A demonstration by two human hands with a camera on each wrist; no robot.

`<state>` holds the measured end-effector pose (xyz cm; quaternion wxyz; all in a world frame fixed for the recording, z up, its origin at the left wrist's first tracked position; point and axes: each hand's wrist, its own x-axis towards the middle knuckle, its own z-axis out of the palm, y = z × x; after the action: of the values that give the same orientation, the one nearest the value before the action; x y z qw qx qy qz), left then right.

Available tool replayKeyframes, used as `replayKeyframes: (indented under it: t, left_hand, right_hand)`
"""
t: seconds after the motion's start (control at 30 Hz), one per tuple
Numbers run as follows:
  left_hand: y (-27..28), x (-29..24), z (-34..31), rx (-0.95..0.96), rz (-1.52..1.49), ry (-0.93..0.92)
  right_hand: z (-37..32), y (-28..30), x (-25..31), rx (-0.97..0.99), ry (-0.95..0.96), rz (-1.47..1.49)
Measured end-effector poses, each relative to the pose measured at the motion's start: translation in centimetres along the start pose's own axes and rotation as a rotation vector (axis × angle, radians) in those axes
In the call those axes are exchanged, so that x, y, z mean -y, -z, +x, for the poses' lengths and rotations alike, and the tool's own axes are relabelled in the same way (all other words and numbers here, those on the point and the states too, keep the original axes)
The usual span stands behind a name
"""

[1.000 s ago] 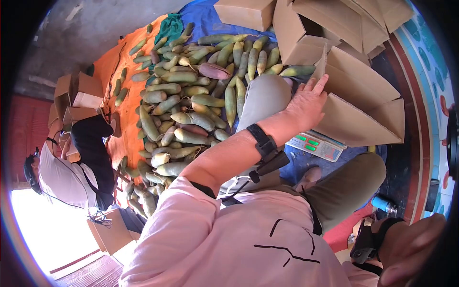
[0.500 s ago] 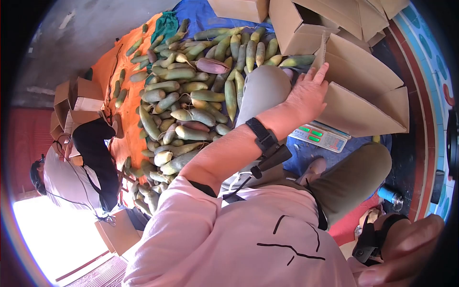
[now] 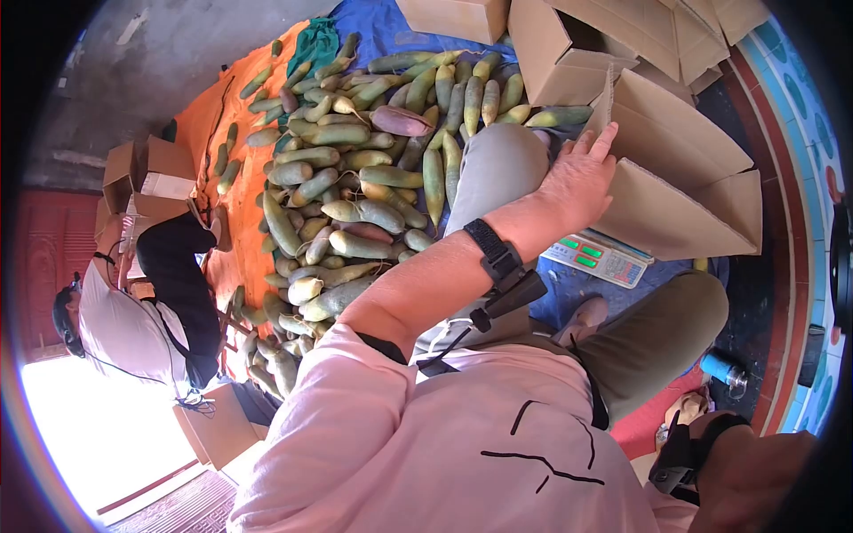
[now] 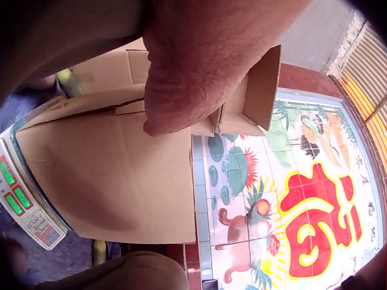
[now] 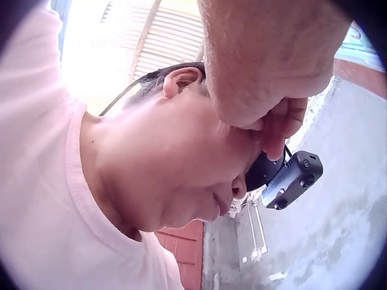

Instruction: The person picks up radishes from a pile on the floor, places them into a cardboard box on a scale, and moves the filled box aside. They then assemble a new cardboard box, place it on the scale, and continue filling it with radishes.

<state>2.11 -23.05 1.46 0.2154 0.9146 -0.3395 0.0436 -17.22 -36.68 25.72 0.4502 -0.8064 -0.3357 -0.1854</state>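
Note:
My left hand (image 3: 577,182) rests at the left edge of an open cardboard box (image 3: 680,213), its fingers lying loosely extended. Under the box is a scale (image 3: 595,258) with green lit displays. In the left wrist view the hand (image 4: 199,66) is over the box (image 4: 121,181), and its fingertips are mostly hidden. My right hand (image 5: 272,78) is raised to the face, with bent fingers beside the head-worn camera (image 5: 293,181); whether they grip anything is unclear. Only part of the right hand (image 3: 755,480) shows at the lower right of the head view.
Green radishes (image 3: 355,213) lie heaped on orange (image 3: 209,115) and blue sheets, left of my knee. More cardboard boxes (image 3: 569,53) stand at the upper right. Another person (image 3: 133,320) sits at the left beside boxes. A blue bottle (image 3: 724,369) lies near the right leg.
The right hand has shifted at the lower right of the head view, where its fingers no longer show. The left hand remains at the box edge, with little change.

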Motion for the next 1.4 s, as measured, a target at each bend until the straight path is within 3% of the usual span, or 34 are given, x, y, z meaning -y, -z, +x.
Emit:
replayKeyframes:
  t: [0.03,0.1,0.13,0.2,0.33,0.4,0.43,0.47,0.53,0.67,0.73,0.77,0.83,0.9,0.97,1.0,1.13,1.27,1.3,1.4]
  left_hand:
    - [-0.1,0.0,0.0,-0.002,0.000,0.001]
    - [-0.3,0.1,0.0,-0.027,0.008,-0.012]
    - [-0.3,0.1,0.0,-0.029,0.009,-0.012]
    - [-0.1,0.0,0.0,-0.011,-0.012,-0.003]
    - [0.0,0.0,-0.1,-0.028,-0.019,-0.014]
    - [0.1,0.0,-0.2,-0.019,-0.017,-0.015]
    - [0.2,0.0,-0.2,-0.023,-0.016,-0.016]
    - [0.2,0.0,-0.3,-0.021,-0.019,-0.013]
    - [0.3,-0.1,-0.4,-0.024,-0.019,-0.010]
    - [0.2,-0.1,-0.5,-0.048,-0.020,-0.009]
    - [0.3,-0.1,-0.7,-0.062,-0.031,-0.007]
    - [0.4,0.0,-0.9,-0.136,-0.122,-0.014]
    - [1.0,0.1,-1.4,-0.212,-0.213,-0.023]
    - [2.8,0.4,-2.3,-0.359,-0.463,-0.007]
    - [5.2,1.4,-3.5,-0.446,-0.387,0.010]
    - [6.1,2.6,-4.0,-0.523,-0.296,-0.011]
    - [6.8,10.4,-7.8,-0.578,-0.073,0.258]
    - [2.9,24.8,-16.7,-0.265,0.137,0.486]
    - [2.6,26.2,-18.5,-0.159,0.126,0.688]
    - [-0.2,34.2,-25.8,-0.037,0.207,0.714]
  right_hand:
    - [-0.4,-0.8,-0.9,0.001,0.002,0.000]
    - [-1.2,-2.9,-3.7,-0.301,0.515,-0.132]
    - [-0.6,-3.0,-3.3,-0.301,0.517,-0.132]
    - [0.9,-3.2,-1.9,-0.083,0.342,-0.105]
    - [0.3,-1.9,-2.5,0.131,0.421,-0.160]
    - [-1.1,-2.2,-2.3,0.032,0.156,-0.143]
    - [-1.4,-0.8,-3.5,0.181,0.193,-0.096]
    - [-1.4,-1.0,-3.8,0.181,0.195,-0.099]
    - [-1.8,-2.3,-4.8,-0.085,-0.018,-0.268]
    - [-3.7,-1.2,-9.7,-0.112,-0.048,-0.420]
    - [-5.0,-0.7,-12.0,-0.120,-0.153,-0.447]
    - [-5.9,-0.4,-13.0,-0.121,-0.150,-0.447]
    - [-8.0,0.2,-15.0,-0.192,-0.362,-0.421]
    - [-10.3,0.9,-17.5,-0.239,-0.434,-0.414]
    - [-12.8,1.2,-19.5,-0.323,-0.548,-0.436]
    - [-14.2,1.5,-20.9,-0.347,-0.586,-0.418]
    - [-15.6,0.8,-22.7,-0.305,-0.630,-0.683]
    - [-16.8,0.1,-24.1,-0.343,-0.503,-0.791]
    - [-16.9,-0.1,-24.2,-0.376,-0.505,-0.807]
    - [-16.7,-0.1,-23.9,-0.370,-0.531,-0.852]
